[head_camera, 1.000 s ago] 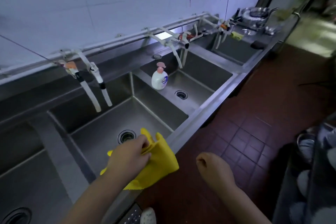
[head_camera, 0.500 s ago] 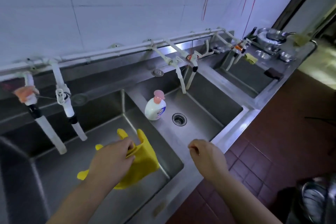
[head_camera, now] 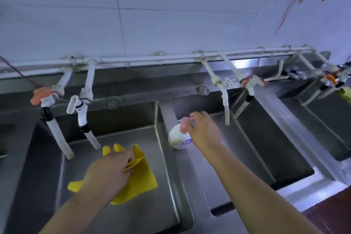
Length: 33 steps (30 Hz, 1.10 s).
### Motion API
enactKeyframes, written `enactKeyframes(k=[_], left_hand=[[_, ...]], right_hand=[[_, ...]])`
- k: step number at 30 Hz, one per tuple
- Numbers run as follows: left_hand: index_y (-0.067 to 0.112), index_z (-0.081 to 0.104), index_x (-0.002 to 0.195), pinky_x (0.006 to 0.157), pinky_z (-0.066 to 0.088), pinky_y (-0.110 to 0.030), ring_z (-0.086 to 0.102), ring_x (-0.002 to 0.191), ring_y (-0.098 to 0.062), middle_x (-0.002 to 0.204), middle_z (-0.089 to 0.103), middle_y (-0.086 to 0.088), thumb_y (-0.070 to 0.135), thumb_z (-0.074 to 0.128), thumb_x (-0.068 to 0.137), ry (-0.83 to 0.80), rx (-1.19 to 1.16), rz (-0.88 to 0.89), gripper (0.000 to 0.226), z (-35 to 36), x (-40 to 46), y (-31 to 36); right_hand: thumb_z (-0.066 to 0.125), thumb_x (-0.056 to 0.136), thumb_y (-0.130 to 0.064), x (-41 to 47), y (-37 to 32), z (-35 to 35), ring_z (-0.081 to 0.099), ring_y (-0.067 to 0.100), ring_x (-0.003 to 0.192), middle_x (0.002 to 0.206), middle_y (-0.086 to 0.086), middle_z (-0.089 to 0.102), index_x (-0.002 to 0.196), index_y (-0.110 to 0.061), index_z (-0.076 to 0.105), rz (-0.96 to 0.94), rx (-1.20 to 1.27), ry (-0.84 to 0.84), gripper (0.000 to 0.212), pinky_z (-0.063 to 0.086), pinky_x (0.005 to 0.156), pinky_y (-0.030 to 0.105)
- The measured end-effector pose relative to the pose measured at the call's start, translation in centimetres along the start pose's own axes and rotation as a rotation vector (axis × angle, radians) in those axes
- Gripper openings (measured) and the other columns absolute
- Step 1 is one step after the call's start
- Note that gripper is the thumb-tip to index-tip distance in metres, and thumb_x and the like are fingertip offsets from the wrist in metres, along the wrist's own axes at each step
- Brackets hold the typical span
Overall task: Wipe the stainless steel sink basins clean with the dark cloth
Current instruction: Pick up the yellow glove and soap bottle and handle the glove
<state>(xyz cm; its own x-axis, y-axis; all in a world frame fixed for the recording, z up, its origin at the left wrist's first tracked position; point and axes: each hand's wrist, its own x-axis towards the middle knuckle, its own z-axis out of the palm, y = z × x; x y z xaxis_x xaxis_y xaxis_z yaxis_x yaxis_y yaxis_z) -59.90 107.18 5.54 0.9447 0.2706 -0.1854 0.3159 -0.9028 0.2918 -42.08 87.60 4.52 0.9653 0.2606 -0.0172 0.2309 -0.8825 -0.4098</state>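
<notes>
Reaching down from the lower left of the head view, the left hand [head_camera: 108, 173] hangs over the left basin [head_camera: 161, 205], back of the hand up, forearm running in from the bottom edge. Its fingers [head_camera: 128, 159] are curled and pinch a bunched fold of the cloth [head_camera: 140, 180], which is bright yellow here, not dark. The cloth hangs from that grip above the basin floor, its corners sticking out to the left and behind the hand; whether it touches the steel cannot be told.

The right arm stretches forward and leftward across the middle basin [head_camera: 237, 157]. The right hand [head_camera: 205, 129] is at the pink pump top of a white soap bottle [head_camera: 178, 138], which stands in the near-left part of that basin, just beside the divider [head_camera: 167, 112] between the two basins. The fingertips touch or close around the pump; motion blur hides whether they truly hold it, so their grip cannot be told.

White taps [head_camera: 83, 108] hang over the left basin, another pair [head_camera: 226, 104] over the middle one. A third basin [head_camera: 326, 131] lies at the right, below a white tiled wall [head_camera: 171, 15].
</notes>
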Motion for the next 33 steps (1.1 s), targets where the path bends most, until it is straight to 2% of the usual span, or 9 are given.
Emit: enactKeyframes(k=[3,7,9,12,15,19,25,29,33], left_hand=[[0.036,0.035,0.081,0.060,0.034,-0.028,0.057,0.081,-0.015,0.080,0.052,0.010,0.032,0.052,0.086,0.001,-0.002,-0.138,0.018,0.2,-0.4,2.2],[0.035,0.038,0.085,0.061,0.033,-0.027,0.043,0.072,-0.010,0.073,0.044,0.012,0.031,0.051,0.086,-0.005,-0.037,-0.225,0.014,0.8,-1.1,4.3],[0.037,0.036,0.083,0.061,0.033,-0.027,0.043,0.072,-0.008,0.074,0.044,0.013,0.032,0.051,0.086,-0.006,-0.051,-0.253,0.016,0.9,-1.6,4.9],[0.038,0.033,0.077,0.058,0.034,-0.026,0.044,0.070,-0.006,0.073,0.047,0.013,0.034,0.051,0.085,0.012,-0.049,-0.288,0.020,1.0,-2.3,5.4],[0.038,0.032,0.074,0.053,0.030,-0.026,0.041,0.068,-0.007,0.071,0.046,0.012,0.036,0.051,0.085,0.023,-0.028,-0.295,0.022,1.1,-2.9,5.8],[0.031,0.039,0.077,0.057,0.039,-0.030,0.052,0.071,-0.013,0.075,0.052,0.009,0.033,0.053,0.082,0.094,-0.079,-0.232,0.014,1.7,-2.6,6.2],[0.033,0.046,0.086,0.062,0.044,-0.031,0.058,0.080,-0.018,0.083,0.061,0.008,0.036,0.056,0.084,0.107,-0.080,-0.073,0.010,3.3,-1.4,9.0],[0.032,0.049,0.092,0.065,0.039,-0.030,0.061,0.091,-0.022,0.091,0.064,0.006,0.037,0.057,0.083,0.054,-0.055,0.081,0.013,4.4,1.1,14.1],[0.031,0.046,0.086,0.061,0.039,-0.031,0.060,0.083,-0.021,0.085,0.062,0.005,0.028,0.055,0.080,0.017,-0.080,0.241,0.012,6.3,2.8,21.8]], right_hand=[[0.053,0.082,-0.038,2.1,0.5,0.4,0.057,0.028,0.091,0.105,0.004,0.053,0.111,-0.017,0.058,-0.077,-0.009,-0.017,0.036,0.033,0.063,0.028],[0.055,0.075,-0.054,3.6,1.0,0.6,0.058,0.025,0.086,0.094,0.001,0.055,0.095,-0.018,0.060,-0.210,-0.113,-0.062,0.042,0.039,0.062,0.029],[0.056,0.074,-0.053,3.9,1.2,0.5,0.059,0.024,0.088,0.094,0.001,0.057,0.093,-0.019,0.058,-0.243,-0.128,-0.095,0.039,0.040,0.064,0.029],[0.056,0.076,-0.042,3.8,1.6,0.2,0.060,0.025,0.089,0.093,-0.001,0.061,0.085,-0.022,0.050,-0.237,-0.104,-0.140,0.023,0.039,0.063,0.028],[0.053,0.078,-0.037,2.8,2.4,-0.2,0.061,0.025,0.085,0.093,-0.001,0.063,0.089,-0.018,0.053,-0.222,-0.062,-0.144,0.022,0.047,0.067,0.031],[0.056,0.080,-0.039,0.1,4.1,-1.4,0.054,0.019,0.073,0.087,-0.003,0.062,0.092,-0.019,0.056,-0.183,-0.025,-0.061,0.023,0.039,0.059,0.027],[0.058,0.080,-0.038,-5.3,8.7,-4.7,0.055,0.020,0.073,0.081,-0.003,0.055,0.084,-0.018,0.053,-0.087,-0.033,-0.059,0.021,0.044,0.062,0.029],[0.060,0.079,-0.038,-8.5,13.3,-9.1,0.053,0.020,0.074,0.082,-0.004,0.054,0.083,-0.021,0.048,0.038,-0.028,-0.071,0.021,0.037,0.061,0.027],[0.059,0.078,-0.040,-11.7,19.6,-13.7,0.055,0.019,0.077,0.086,-0.003,0.059,0.085,-0.018,0.052,0.185,-0.031,0.018,0.024,0.043,0.062,0.030]])
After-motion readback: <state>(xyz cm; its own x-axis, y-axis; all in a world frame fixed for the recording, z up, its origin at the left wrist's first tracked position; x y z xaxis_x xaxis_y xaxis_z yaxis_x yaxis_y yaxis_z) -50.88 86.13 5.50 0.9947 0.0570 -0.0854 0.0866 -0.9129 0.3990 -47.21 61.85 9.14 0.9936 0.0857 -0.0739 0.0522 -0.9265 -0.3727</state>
